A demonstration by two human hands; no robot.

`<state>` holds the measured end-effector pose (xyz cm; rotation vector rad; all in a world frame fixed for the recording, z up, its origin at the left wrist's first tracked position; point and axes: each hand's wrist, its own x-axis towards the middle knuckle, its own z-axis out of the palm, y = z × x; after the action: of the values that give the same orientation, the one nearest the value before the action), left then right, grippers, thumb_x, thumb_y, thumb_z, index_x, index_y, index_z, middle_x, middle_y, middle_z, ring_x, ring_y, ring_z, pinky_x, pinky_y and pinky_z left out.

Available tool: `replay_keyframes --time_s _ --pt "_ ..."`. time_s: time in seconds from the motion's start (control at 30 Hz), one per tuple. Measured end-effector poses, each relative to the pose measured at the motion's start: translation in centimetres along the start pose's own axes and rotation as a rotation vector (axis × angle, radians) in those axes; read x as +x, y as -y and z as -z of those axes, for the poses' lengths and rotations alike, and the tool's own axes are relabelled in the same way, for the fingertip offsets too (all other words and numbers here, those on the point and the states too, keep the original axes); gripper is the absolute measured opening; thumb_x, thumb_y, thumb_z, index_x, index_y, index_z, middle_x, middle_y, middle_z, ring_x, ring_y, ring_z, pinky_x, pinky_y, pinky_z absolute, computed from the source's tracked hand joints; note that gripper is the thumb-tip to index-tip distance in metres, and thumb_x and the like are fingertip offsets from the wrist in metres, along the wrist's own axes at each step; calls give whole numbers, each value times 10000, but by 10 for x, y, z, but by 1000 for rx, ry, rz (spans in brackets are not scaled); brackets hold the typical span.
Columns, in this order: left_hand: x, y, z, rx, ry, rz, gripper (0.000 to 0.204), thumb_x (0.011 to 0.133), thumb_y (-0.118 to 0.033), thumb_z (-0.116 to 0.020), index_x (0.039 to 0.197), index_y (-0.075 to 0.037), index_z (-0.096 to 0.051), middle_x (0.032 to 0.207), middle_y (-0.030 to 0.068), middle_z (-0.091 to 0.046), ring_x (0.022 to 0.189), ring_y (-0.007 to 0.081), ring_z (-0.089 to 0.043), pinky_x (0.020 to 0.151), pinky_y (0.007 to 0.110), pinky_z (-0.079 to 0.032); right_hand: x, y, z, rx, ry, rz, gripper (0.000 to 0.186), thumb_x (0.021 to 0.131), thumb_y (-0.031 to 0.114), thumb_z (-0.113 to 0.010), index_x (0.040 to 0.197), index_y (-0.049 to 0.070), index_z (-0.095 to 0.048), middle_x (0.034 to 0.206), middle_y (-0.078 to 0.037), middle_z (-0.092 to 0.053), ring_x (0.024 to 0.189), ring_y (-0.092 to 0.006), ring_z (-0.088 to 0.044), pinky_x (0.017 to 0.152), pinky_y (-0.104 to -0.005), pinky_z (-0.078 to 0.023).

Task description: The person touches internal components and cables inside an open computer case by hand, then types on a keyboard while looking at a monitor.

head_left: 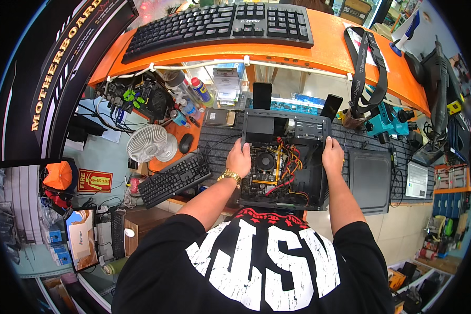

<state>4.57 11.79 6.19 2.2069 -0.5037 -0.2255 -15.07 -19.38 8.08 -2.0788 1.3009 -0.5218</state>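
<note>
Two bare hands are working one open black computer case (pixel 307 180), which is lying at the middle of the bench, right in front of the wearer. Left hand (pixel 238 158) is closing round the left side, thumb toward the far corner; right hand (pixel 333 155) is clasping the right side likewise, fingers under the rim mostly hiding. Step in hand, by judgement: holding or positioning the case; shifting it would be calling for even pressure from both sides and care over the loose wires (pixel 293 162). Count: one round cooler (pixel 266 159) is sitting inside; one flat dark panel (pixel 369 180) is lying just right; one white desk fan (pixel 145 143) and one mouse (pixel 185 143) are standing left; one keyboard (pixel 175 179) is lying near left, another keyboard (pixel 220 26) is resting on the far orange shelf (pixel 327 31).
</note>
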Motion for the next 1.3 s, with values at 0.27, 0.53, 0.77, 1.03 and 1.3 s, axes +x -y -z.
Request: replay_keyframes --time_s 0.27,0.53,0.77,1.03,1.3 --pt "-1 -4 4 -9 23 33 478 1197 -353 -530 1520 -17 -633 1270 317 -791 1216 540 -730 1057 591 -562 0 1 0 -1 16 -14 540 1179 487 -535 1203 -3 -762 1125 -343 -774 1125 -584 -709 979 -609 -549" --pt "0 -2 2 3 19 28 444 1193 -362 -535 1495 -55 -642 1271 294 -789 1199 527 -734 1029 602 -574 0 0 -1 23 -12 0 556 1184 496 -524 1139 -14 -742 1086 -337 -764 1095 -582 -701 955 -602 -538" --pt "-1 -2 2 -6 14 39 447 1189 -363 -539 1499 -58 -643 1274 297 -788 1203 529 -733 1033 609 -571 -1 5 3 -5 20 -28 544 1170 481 -553 1307 8 -786 1205 -350 -784 1187 -575 -720 1025 -599 -560" --pt "-2 -2 5 29 -2 47 477 1184 -379 -555 1488 -20 -630 1253 332 -779 1178 556 -729 1023 622 -575 -4 8 3 -24 27 -34 558 1176 520 -541 1349 47 -779 1259 -327 -784 1233 -557 -713 1035 -591 -556" --pt "-1 -1 3 -6 24 54 466 1185 -363 -532 1507 -36 -617 1297 305 -771 1205 526 -722 1032 606 -572 2 -4 -3 -46 27 -26 550 1187 512 -531 1359 53 -780 1262 -311 -792 1216 -550 -720 1022 -589 -554"
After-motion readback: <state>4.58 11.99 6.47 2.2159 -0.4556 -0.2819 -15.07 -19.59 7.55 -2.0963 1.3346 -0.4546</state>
